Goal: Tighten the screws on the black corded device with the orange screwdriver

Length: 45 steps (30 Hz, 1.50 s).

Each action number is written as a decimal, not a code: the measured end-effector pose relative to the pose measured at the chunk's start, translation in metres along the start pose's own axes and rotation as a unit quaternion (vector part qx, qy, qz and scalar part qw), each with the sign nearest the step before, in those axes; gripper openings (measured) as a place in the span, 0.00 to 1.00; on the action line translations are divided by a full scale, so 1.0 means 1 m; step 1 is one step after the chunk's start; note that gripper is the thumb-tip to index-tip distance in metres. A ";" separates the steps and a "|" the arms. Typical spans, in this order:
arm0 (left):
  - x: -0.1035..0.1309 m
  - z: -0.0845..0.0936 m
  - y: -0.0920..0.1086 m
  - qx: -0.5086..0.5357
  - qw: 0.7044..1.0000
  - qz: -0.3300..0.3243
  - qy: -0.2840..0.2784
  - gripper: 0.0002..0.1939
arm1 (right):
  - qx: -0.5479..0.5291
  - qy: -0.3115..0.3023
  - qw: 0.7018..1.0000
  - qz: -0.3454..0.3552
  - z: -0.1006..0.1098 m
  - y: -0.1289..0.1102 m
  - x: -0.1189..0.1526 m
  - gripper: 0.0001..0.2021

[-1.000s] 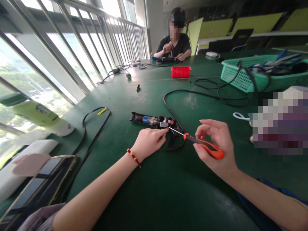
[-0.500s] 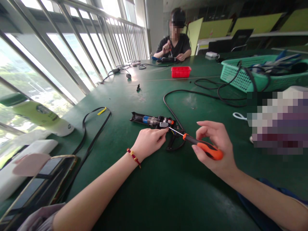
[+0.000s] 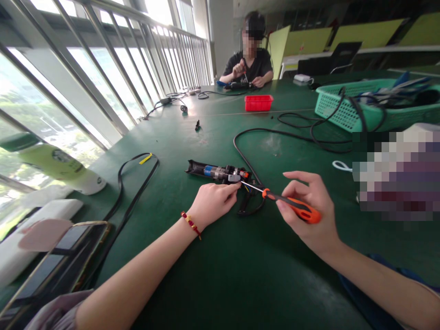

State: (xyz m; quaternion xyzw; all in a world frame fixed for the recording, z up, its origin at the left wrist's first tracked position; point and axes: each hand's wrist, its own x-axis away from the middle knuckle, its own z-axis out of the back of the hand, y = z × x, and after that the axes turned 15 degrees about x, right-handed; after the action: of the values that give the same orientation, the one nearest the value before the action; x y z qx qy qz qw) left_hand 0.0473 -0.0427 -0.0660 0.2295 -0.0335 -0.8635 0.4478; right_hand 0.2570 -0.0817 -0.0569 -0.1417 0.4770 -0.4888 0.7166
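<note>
An opened corded power tool (image 3: 215, 172) lies on the green table, its motor and some wires exposed in a black half-shell. My left hand (image 3: 215, 201) reaches it from the near side, index finger on the grey part by the switch end and the other fingers curled against the tool, partly hidden. In my right hand (image 3: 312, 208) is an orange and black screwdriver (image 3: 295, 207), held between thumb and fingers at the handle. The screwdriver's shaft slants left and its tip meets the tool beside my left index fingertip.
A red tray (image 3: 258, 103) and a small black part (image 3: 197, 125) sit farther back. At right stands a green basket (image 3: 333, 110) with cables. A bottle (image 3: 58, 162), phone (image 3: 58, 270) and black strap (image 3: 125, 215) are at left. Another person (image 3: 249, 64) works across the table.
The screwdriver's handle has turned in my right hand, showing a different side, and my right thumb and fingers have shifted slightly. My left hand and the power tool stay in place.
</note>
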 end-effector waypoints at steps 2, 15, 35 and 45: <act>0.000 0.000 0.000 0.002 1.000 0.001 -0.002 0.14 | 0.021 -0.029 0.999 -0.005 0.001 -0.002 0.001 0.12; 0.000 0.001 0.001 0.004 1.000 0.004 -0.001 0.14 | 0.014 -0.021 1.000 0.002 0.001 -0.002 0.001 0.13; 0.000 0.000 0.001 -0.006 1.000 0.002 -0.005 0.14 | -0.018 -0.046 0.999 -0.009 0.000 -0.004 0.003 0.12; 0.000 0.000 0.000 -0.006 1.000 0.005 -0.010 0.15 | 0.011 -0.023 1.000 -0.003 0.000 -0.002 0.000 0.16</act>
State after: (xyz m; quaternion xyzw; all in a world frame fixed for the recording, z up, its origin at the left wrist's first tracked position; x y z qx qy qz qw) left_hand 0.0474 -0.0431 -0.0662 0.2181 -0.0335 -0.8638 0.4530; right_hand 0.2556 -0.0829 -0.0558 -0.1466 0.4545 -0.4926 0.7275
